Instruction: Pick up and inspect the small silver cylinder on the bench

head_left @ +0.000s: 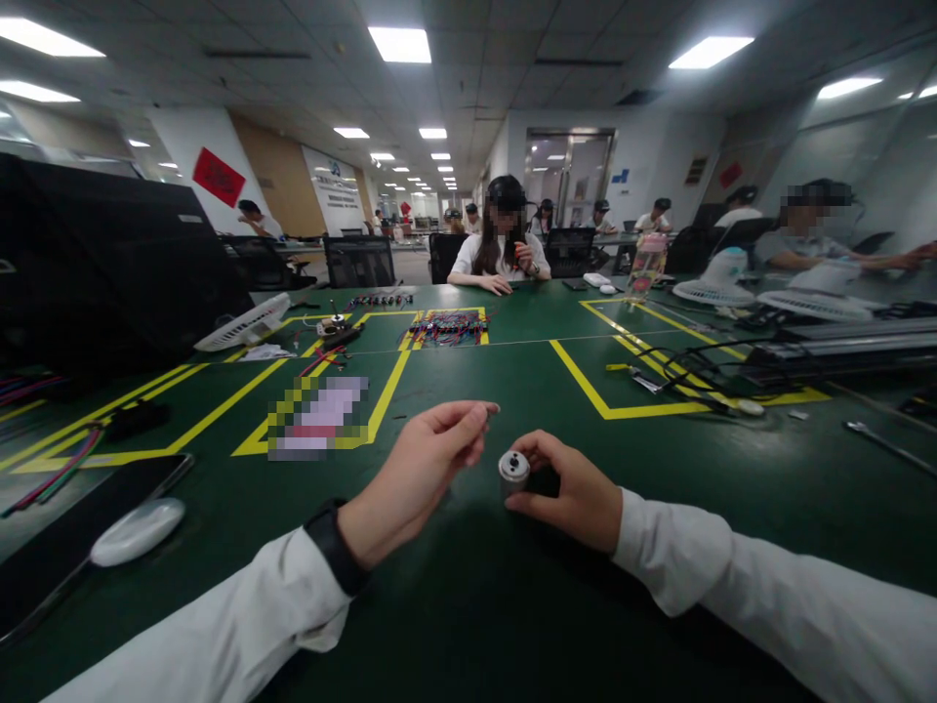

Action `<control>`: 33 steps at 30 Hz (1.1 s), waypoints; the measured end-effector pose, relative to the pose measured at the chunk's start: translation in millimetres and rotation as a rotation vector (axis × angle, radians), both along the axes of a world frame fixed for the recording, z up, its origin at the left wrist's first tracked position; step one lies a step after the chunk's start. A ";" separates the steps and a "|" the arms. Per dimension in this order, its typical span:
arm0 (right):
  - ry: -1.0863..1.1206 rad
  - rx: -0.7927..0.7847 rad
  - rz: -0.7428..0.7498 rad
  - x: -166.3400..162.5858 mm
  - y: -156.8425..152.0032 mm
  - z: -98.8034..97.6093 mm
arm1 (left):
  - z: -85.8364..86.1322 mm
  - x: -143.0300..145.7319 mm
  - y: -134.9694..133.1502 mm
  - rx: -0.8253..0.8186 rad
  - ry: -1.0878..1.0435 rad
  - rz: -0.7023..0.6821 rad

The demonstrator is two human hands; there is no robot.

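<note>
My right hand (pixel 575 488) is closed around the side of a small silver cylindrical motor (pixel 513 476), thumb in front and fingers behind. The motor is upright, and its round top face shows dark holes. To its left and a little higher, my left hand (pixel 428 459) is pinched, thumb against forefinger. A tiny thin piece (pixel 493 407) seems to stick out at the fingertips, too small to name. The two hands are apart, both above the green table (pixel 468 615) and close to its middle.
Yellow tape (pixel 578 381) marks areas on the table. A bundle of wired parts (pixel 450 329) lies ahead, a white mouse (pixel 139 532) at left, cables (pixel 680 366) and a screwdriver-like rod (pixel 889 449) at right. A person (pixel 502 239) sits opposite; white fans (pixel 721 278) stand at right.
</note>
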State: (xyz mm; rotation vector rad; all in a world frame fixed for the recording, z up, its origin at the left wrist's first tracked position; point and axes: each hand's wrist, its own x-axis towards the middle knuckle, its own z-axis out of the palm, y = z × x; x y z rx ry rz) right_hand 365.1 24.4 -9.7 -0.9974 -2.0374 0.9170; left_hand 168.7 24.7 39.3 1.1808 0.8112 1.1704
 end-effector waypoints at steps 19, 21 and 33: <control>0.827 -0.914 0.082 16.8 14.7 9.6 | -33.8 -6.4 4.5 -0.277 -0.307 -0.135; 0.872 -0.972 0.062 19.6 17.8 11.3 | -36.7 -6.6 5.0 -0.288 -0.298 -0.132; 0.265 -0.136 -0.028 -2.9 -8.8 -0.2 | -38.9 -3.2 3.5 -0.200 -0.179 -0.085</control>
